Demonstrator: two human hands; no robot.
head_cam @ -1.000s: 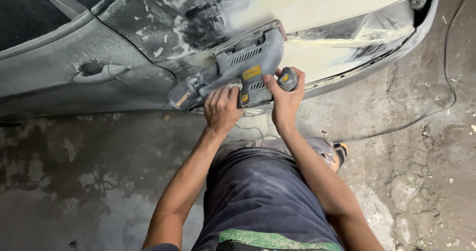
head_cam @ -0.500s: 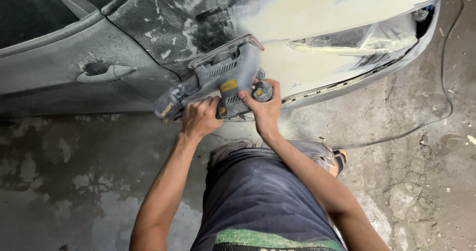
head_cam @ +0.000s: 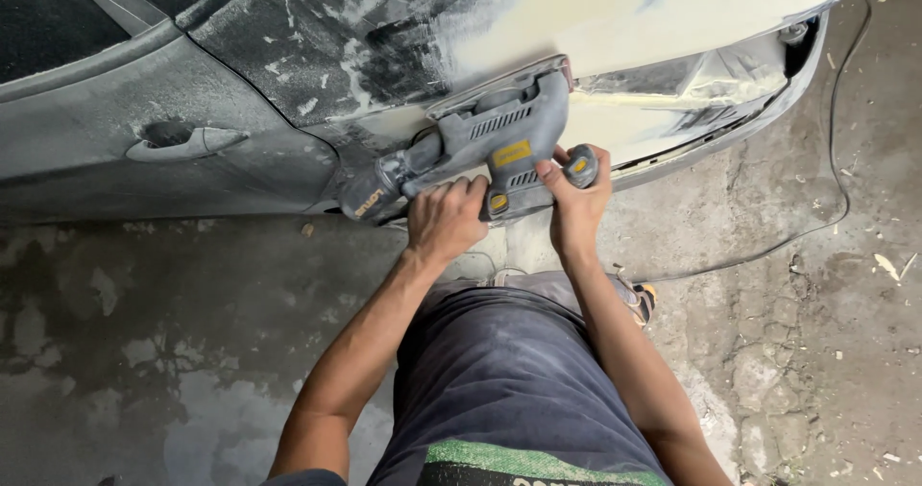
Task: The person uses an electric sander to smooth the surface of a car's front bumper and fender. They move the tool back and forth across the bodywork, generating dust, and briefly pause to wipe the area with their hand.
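one grey sander (head_cam: 490, 145), two hands — left hand (head_cam: 444, 219), right hand (head_cam: 578, 198) — one door handle (head_cam: 187, 143), one cable (head_cam: 837, 140)

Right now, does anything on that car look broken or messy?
Yes. The car's side panel is scuffed, with pale filler smeared where the grey sander rests. The bumper edge gapes open. Both hands grip the sander.

The sander (head_cam: 485, 140) I'm gripping is a grey power tool with a flat rectangular pad, a ribbed vent along its top and small yellow patches on the housing. It lies pad-down against the car's side panel (head_cam: 317, 54), tilted so its pad end points up to the right and its rounded rear handle runs down to the left. Its round front knob, grey with a yellow centre, sticks out at the lower right.
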